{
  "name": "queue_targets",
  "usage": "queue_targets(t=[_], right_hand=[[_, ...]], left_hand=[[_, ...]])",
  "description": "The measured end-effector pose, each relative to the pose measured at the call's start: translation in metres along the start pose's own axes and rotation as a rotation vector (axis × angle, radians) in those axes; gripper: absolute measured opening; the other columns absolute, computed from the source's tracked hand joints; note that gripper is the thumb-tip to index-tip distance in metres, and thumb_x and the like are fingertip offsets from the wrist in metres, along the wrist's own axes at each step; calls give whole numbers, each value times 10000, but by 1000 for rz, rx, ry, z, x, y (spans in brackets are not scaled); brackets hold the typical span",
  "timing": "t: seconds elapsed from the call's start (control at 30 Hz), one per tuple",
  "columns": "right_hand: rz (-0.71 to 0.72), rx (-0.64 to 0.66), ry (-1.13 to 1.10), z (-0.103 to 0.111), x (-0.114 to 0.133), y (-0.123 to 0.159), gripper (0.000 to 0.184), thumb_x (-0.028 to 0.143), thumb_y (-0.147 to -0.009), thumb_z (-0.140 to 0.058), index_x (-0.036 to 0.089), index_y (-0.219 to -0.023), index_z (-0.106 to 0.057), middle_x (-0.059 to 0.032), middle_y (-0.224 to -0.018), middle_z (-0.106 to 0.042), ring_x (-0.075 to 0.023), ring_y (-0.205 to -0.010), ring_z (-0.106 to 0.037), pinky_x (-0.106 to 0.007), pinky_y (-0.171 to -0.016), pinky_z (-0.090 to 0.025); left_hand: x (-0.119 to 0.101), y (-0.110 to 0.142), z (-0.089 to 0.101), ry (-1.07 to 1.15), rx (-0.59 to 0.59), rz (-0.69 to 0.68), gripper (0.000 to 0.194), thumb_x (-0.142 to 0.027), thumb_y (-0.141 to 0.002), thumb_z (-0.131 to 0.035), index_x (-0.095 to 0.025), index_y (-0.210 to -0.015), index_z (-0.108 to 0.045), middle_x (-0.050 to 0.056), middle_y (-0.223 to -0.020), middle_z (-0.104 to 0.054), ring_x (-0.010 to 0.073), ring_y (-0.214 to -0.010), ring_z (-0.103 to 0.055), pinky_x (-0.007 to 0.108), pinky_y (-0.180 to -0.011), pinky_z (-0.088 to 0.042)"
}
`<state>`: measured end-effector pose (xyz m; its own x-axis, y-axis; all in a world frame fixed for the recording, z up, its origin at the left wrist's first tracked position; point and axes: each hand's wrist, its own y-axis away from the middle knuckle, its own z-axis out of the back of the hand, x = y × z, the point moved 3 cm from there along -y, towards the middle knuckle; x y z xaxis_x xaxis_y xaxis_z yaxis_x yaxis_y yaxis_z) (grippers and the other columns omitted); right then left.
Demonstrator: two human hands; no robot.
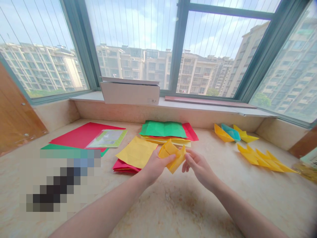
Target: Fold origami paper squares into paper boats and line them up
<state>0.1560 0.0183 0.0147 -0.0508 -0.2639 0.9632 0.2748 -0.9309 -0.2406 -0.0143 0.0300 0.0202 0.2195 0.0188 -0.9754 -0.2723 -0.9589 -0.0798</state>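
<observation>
A partly folded piece of yellow paper [173,156] is held up between my two hands above the counter. My left hand [158,164] grips its left side, thumb across the front. On the paper's right edge, my right hand [197,164] pinches with thumb and fingers. Just left of it lies a stack of creased yellow sheets [137,152] on top of red sheets [125,167]. Behind my hands, a creased green sheet [164,129] rests over red and yellow ones.
Folded paper boats, orange [223,133], blue [230,132] and yellow [245,134], sit at the right, with a row of yellow folded pieces [264,158] nearer. Red sheets [84,134] and a clear packet [109,138] lie left. A white box [130,92] stands on the sill.
</observation>
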Motion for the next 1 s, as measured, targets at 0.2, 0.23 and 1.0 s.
queue_targets(t=[0.2, 0.23, 1.0], right_hand=[[-60, -3, -75, 4, 1, -2, 407, 509, -885, -623, 154, -1077, -676, -4, -679, -626, -113, -544, -547, -233, -528, -416], [-61, -3, -69, 4, 1, -2, 384, 501, -881, -632, 156, -1039, -692, 4, -654, -607, -110, -543, -530, -232, -531, -410], [-32, -209, 42, 6, 1, 2, 346, 504, -814, -694, 161, -808, -737, 6, -592, -584, -114, -531, -481, -242, -512, -388]], left_hand=[[-3, 1, -1, -76, 63, -30, 306, -371, -798, -744, -157, -1016, -731, 59, -942, -733, 187, -833, -652, 284, -750, -500], [-3, 1, -1, -90, 58, -36, 287, -371, -798, -745, -153, -984, -730, 50, -900, -725, 175, -797, -640, 274, -723, -495], [9, -2, -4, -117, 46, -76, 348, -432, -785, -745, -143, -976, -711, 54, -874, -712, 188, -791, -643, 269, -687, -498]])
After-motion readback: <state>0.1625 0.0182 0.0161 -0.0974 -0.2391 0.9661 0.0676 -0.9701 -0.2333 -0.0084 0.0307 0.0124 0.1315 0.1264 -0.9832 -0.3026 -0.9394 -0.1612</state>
